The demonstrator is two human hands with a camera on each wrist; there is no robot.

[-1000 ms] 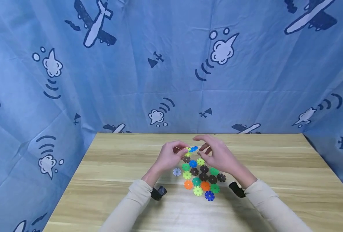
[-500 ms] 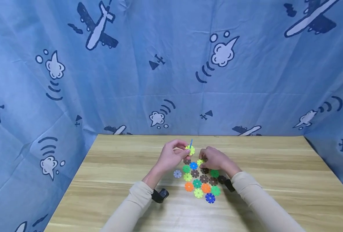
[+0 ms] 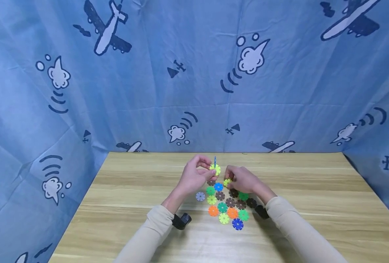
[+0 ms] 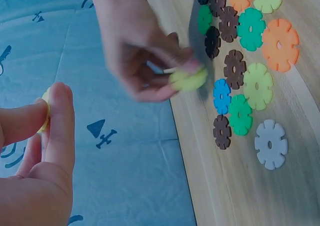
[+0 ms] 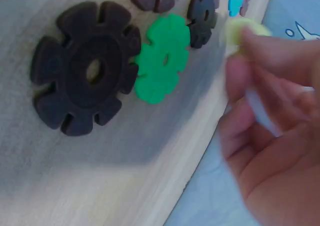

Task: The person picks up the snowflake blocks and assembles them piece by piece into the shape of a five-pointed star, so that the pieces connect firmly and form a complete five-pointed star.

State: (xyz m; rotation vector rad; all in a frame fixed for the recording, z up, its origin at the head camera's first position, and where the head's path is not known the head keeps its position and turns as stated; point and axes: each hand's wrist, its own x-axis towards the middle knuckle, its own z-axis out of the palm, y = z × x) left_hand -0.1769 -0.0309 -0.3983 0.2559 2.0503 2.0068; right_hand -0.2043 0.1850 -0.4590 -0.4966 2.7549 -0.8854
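My left hand (image 3: 197, 174) pinches a yellow-green notched plastic disc (image 3: 216, 170) between thumb and fingers. A blue disc (image 3: 215, 161), seen edge-on, stands upright out of its top. To the right, my right hand (image 3: 245, 179) pinches another yellow-green disc (image 3: 227, 182) by its edge, low over the far side of the spread of discs. The left wrist view shows that second disc (image 4: 189, 80) blurred in the right fingers, with the table edge behind. From the right wrist, the same disc (image 5: 246, 31) sits at the fingertips; the other fingers are curled under.
Several flat notched discs lie between my forearms: brown ones (image 3: 230, 202), orange (image 3: 213, 210), green (image 3: 244, 214), dark blue (image 3: 237, 224). A pale grey-blue disc (image 3: 200, 196) lies at their left. Beyond the wooden table (image 3: 132, 182) hangs a blue curtain (image 3: 201, 84) with printed planes.
My right hand has come down from above, fingers apart, and now pinches a yellow-green disc. My left hand has turned its joined discs, so the blue one stands upright.
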